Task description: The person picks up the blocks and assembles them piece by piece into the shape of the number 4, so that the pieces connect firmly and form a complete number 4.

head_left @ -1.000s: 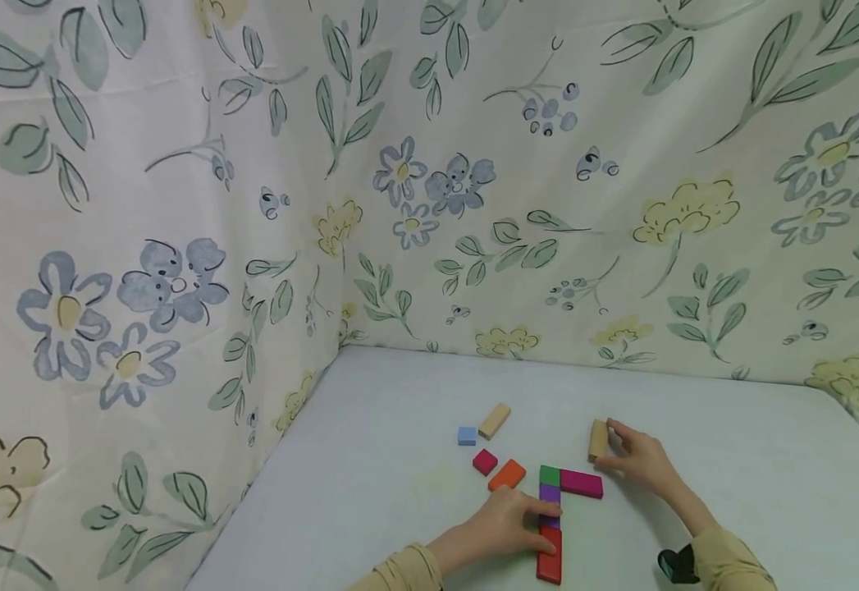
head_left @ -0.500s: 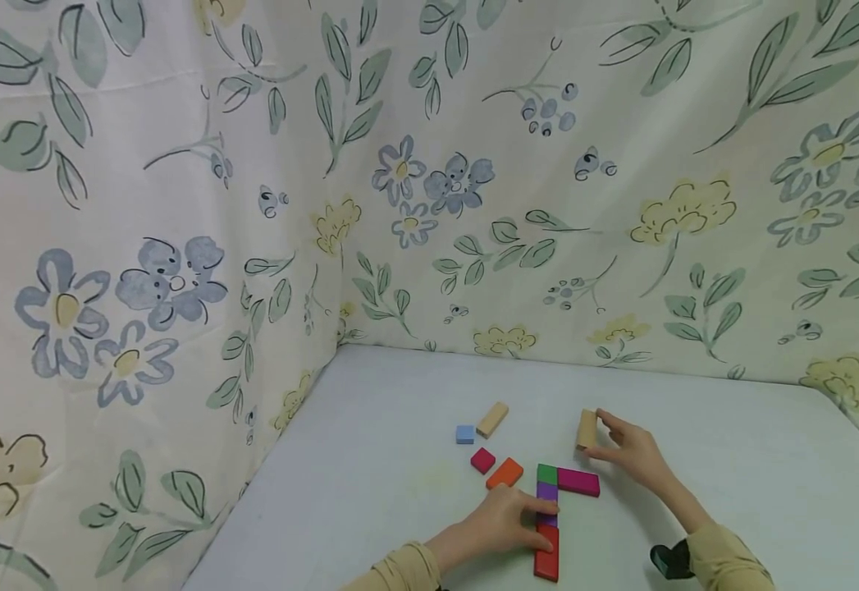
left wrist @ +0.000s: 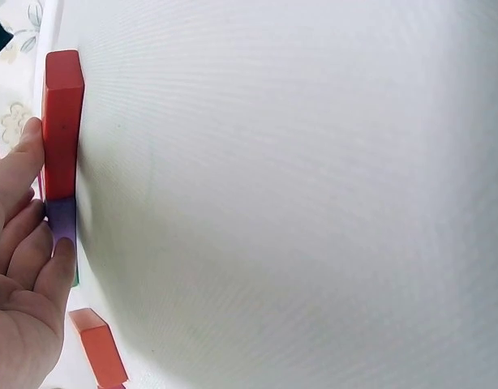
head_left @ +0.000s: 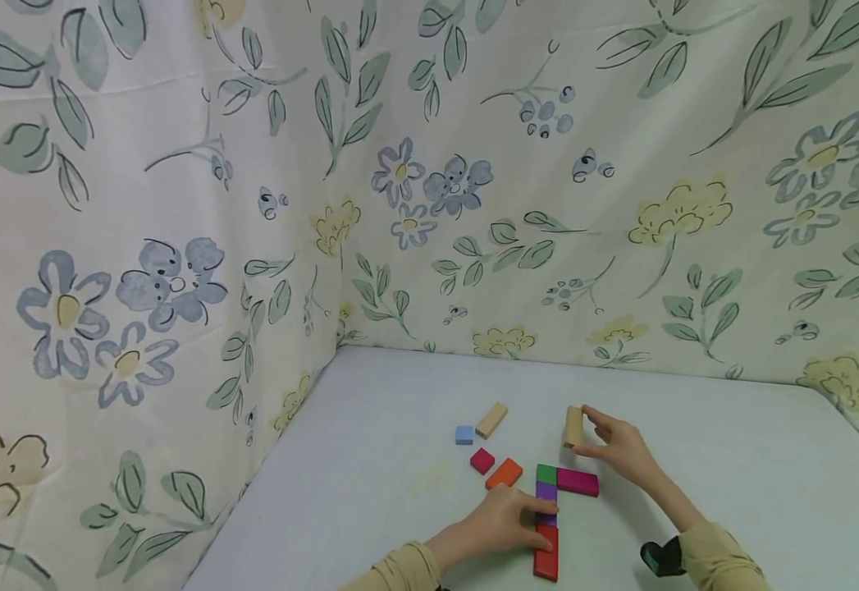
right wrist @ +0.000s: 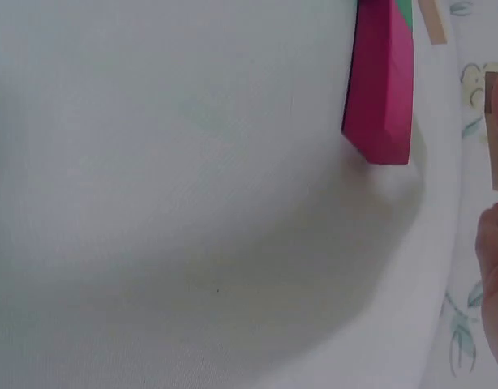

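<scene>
My left hand holds at a row of blocks. Its thumb lies on the red block and its fingers grip the purple block. Beyond the purple one sits a green block. A magenta block extends rightward from it, making a corner. Behind that corner, my right hand pinches a plain wooden block by its ends, thumb at the near end and a fingertip at the far one. In the right wrist view only part of this wooden block shows, at the right edge.
Left of the row lie an orange block, a crimson cube, a light blue block and a second wooden block. A floral cloth hangs behind and left of the white table.
The right hand has moved left with the wooden block, toward the area behind the green and magenta blocks. The left hand has stayed on the row.
</scene>
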The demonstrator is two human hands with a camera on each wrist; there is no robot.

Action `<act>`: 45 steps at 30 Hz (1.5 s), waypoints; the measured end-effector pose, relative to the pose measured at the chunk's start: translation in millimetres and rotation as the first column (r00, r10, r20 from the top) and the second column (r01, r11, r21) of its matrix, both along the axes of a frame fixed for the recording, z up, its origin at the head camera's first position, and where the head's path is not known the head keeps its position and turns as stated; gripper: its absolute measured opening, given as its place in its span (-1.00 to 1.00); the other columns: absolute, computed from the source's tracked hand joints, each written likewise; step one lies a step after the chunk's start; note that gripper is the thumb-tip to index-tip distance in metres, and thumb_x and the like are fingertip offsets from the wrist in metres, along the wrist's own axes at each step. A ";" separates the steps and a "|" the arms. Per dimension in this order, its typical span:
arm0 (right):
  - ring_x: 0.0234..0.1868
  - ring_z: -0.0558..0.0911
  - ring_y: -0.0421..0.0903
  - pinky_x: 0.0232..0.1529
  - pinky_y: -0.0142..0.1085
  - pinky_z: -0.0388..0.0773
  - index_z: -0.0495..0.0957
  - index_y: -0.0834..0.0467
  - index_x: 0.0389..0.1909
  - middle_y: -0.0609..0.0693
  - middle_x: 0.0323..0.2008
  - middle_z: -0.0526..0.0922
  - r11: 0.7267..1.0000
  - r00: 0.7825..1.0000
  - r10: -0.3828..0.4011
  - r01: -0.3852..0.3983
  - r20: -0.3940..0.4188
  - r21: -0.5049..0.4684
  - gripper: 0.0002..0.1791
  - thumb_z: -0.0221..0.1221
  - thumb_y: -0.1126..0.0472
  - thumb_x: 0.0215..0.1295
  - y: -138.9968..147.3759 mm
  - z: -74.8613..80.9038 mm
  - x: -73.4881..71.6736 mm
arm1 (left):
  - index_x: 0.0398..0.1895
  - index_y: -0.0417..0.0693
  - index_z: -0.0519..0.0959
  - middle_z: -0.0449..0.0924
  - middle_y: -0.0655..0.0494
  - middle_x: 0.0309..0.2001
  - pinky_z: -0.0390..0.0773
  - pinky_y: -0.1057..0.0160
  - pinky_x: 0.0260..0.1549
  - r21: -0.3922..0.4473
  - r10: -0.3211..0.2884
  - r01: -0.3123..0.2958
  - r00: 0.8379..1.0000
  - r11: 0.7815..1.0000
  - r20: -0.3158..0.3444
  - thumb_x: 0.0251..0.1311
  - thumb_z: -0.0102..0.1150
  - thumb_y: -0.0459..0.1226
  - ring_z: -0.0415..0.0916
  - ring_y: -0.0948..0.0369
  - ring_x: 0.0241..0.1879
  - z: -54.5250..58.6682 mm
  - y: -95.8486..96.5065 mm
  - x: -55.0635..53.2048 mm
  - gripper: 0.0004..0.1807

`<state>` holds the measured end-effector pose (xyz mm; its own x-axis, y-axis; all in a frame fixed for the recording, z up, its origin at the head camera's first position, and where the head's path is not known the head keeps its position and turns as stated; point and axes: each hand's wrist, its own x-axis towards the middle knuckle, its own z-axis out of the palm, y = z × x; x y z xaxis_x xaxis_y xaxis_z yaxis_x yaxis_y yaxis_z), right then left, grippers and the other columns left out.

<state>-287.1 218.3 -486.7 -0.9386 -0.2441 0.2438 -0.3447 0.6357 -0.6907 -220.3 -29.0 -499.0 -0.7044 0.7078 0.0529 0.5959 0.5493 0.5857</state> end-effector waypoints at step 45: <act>0.17 0.46 0.34 0.00 -0.07 0.51 0.30 0.48 0.24 0.43 0.22 0.38 0.996 0.995 0.093 -0.094 -0.031 -0.008 -0.16 0.41 0.18 -0.03 -32.6 -4.6 2.1 | 0.11 0.15 0.58 0.58 0.27 -0.55 0.11 0.50 -0.64 -0.014 0.005 -0.005 1.000 1.000 0.018 0.03 0.37 -0.10 0.14 0.49 -0.64 4.4 0.7 1.8 -0.50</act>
<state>-285.0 185.7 -491.3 -0.9039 -0.3280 0.2744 -0.4232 0.5933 -0.6848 -218.4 -28.3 -494.6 -0.7088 0.7047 0.0299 0.5824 0.5609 0.5884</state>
